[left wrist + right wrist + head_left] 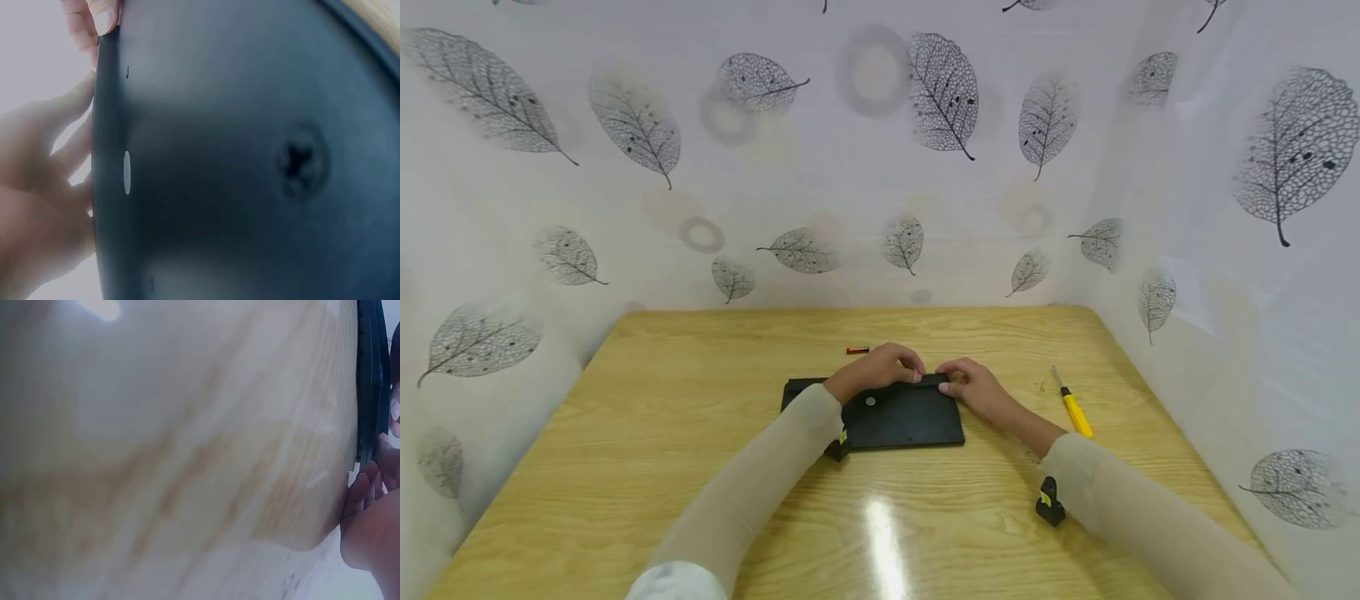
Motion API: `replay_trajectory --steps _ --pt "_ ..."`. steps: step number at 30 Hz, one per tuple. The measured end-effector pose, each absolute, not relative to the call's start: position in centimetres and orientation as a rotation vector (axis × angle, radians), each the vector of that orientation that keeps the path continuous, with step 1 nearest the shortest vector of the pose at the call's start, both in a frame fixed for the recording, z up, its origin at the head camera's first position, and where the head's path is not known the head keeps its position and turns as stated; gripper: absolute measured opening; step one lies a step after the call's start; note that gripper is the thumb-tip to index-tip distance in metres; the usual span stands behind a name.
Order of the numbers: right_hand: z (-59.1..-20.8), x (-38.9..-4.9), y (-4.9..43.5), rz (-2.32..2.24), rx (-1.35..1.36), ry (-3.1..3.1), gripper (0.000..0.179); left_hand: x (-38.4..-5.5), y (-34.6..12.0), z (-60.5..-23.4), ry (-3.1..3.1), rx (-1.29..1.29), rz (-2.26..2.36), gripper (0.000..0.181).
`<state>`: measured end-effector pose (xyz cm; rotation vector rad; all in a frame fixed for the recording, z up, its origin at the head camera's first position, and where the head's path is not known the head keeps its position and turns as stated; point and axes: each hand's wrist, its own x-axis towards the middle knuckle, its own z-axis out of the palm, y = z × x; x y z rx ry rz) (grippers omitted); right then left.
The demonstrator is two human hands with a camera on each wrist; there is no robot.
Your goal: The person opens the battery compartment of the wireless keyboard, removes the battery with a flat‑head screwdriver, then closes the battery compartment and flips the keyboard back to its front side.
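Note:
A flat black plastic case (910, 421) lies on the table, with a small white disc (870, 402) on its upper face. In the left wrist view its surface (206, 206) fills most of the frame, with a blurred, round screw recess (300, 159). My left hand (883, 367) bends over the far edge, thumb and fingertips gripping the rim near its middle. At the far right corner my right hand (981, 392) pinches that edge between thumb and fingers. The right wrist view catches the case (372, 381) edge-on, right fingers (359, 490) at its end.
A screwdriver (1077, 414) with a yellow handle lies right of the case. Beyond the case rests a small red-and-black cylinder (857, 350), like a battery. The wooden table (647, 433) meets leaf-patterned curtains (850, 183) at the back and sides.

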<state>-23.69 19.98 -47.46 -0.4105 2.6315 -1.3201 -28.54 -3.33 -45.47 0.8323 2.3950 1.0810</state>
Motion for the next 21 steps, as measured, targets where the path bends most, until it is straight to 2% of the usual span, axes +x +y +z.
replay_trajectory --steps 14,21 --pt "-47.0 -22.2 20.2 -1.417 -0.266 2.558 0.044 -28.2 -2.8 -44.8 2.456 0.816 0.994 0.024" --pt "-46.9 -20.7 20.5 -1.391 -0.246 2.59 0.04 -27.8 -1.3 -44.9 2.491 0.831 0.91 0.029"
